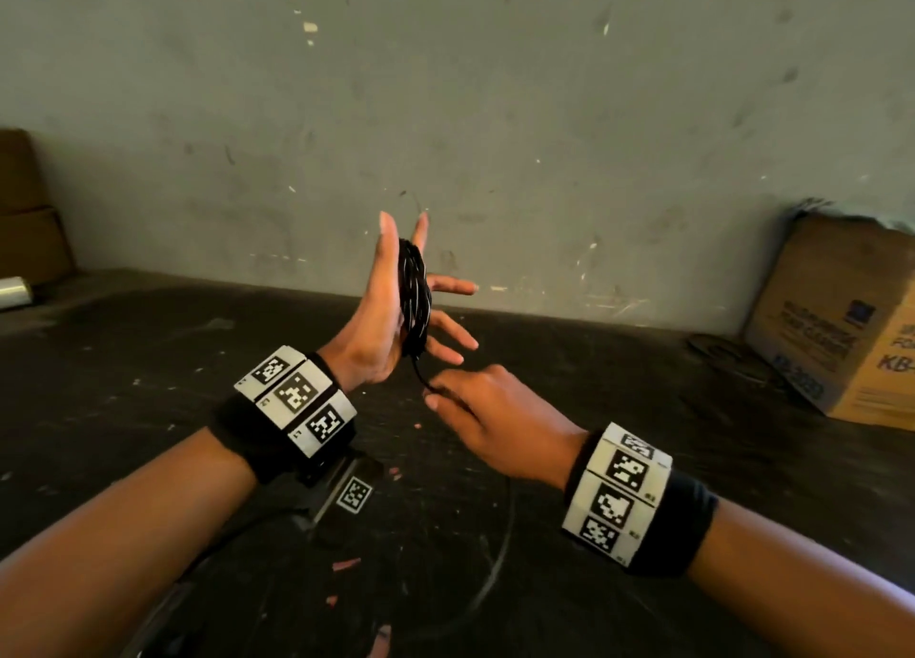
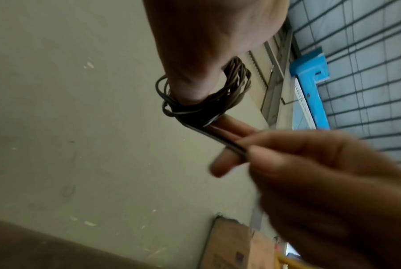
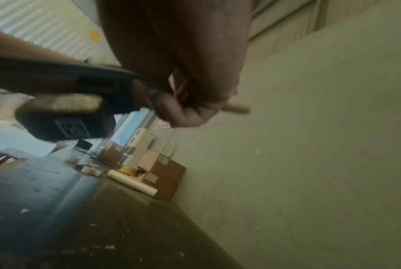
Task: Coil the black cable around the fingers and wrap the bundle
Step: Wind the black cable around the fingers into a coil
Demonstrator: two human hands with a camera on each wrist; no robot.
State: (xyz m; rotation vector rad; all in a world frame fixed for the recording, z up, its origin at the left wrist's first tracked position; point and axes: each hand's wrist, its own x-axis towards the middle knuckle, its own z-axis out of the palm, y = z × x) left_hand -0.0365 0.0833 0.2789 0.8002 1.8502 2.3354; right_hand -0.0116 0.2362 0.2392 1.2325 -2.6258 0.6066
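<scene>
Left hand (image 1: 383, 305) raised above the middle of the dark table (image 1: 148, 360), palm turned sideways, fingers (image 1: 453, 287) straight and spread apart. Black cable (image 1: 415, 300) wound in many loops around these spread fingers, as a thick bundle lying against the palm; in the left wrist view the same coil (image 2: 208, 98) hanging around the hand, loops a little loose on one side. One free strand (image 1: 420, 372) running down from the bottom of the bundle to the right hand (image 1: 495, 419), just below and beside the left one. Right hand with fingers curled, fingertips pinching this strand, seen also in the left wrist view (image 2: 321, 182). Right wrist view blurred, grip not clear there. White bands with black square markers (image 1: 294, 400) on both wrists. Cardboard box (image 1: 841, 320) at the far right edge of the table, against the grey wall (image 1: 495, 87). Small light scraps scattered over the table surface.
</scene>
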